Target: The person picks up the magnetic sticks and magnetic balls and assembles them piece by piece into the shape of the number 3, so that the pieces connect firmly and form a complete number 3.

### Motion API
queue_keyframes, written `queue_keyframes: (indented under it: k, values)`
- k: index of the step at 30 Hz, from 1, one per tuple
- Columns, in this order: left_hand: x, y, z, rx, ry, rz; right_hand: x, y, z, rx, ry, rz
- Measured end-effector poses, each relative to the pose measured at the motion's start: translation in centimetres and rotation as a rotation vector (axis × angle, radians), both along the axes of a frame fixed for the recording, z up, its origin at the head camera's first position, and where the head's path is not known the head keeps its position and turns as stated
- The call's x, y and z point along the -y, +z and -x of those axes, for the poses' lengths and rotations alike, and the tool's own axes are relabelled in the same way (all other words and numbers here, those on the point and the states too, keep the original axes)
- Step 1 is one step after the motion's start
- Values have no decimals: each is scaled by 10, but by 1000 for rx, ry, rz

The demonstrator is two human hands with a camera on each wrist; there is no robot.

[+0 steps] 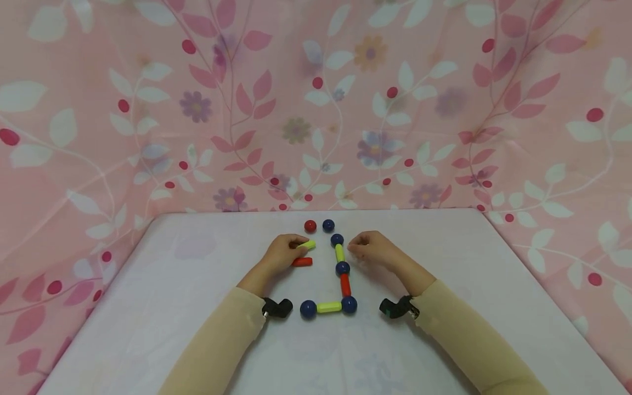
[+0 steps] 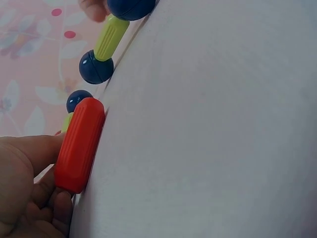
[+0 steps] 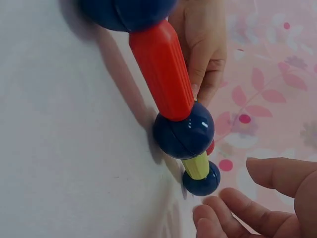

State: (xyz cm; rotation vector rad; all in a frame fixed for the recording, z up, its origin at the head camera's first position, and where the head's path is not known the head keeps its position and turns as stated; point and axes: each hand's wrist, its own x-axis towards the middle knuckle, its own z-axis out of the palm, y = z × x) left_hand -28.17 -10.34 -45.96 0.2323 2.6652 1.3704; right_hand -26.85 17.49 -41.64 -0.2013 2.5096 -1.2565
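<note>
My left hand pinches a yellow-green rod between thumb and fingers. A loose red rod lies just below that hand; in the left wrist view it stands large in front of the fingers. To the right is an L-shaped chain of blue balls and short rods: a far blue ball, a yellow-green rod, a middle ball, a red rod, a corner ball, then another yellow-green rod and an end ball. My right hand holds nothing beside the far ball, thumb and fingers apart.
A loose red ball and a loose blue ball sit beyond the chain, near the far edge of the white table. Behind it hangs a pink floral cloth. Each wrist carries a black camera.
</note>
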Motion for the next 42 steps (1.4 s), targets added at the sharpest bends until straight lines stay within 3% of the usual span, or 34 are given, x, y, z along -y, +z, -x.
queue_keyframes:
  k: [6, 16, 29, 35, 42]
  values:
    - [0, 0, 1, 9, 5, -11, 8, -4, 17, -65, -28, 2]
    - [-1, -1, 3, -14, -7, -19, 21, -12, 34, -36, -45, -19]
    - [-2, 1, 4, 22, -1, -46, 27, -20, 41, -31, -17, -17]
    - [-9, 8, 7, 51, 11, -50, 26, -21, 41, -25, -26, -2]
    - [-21, 10, 11, 20, -8, -8, 25, -22, 41, -35, -17, 2]
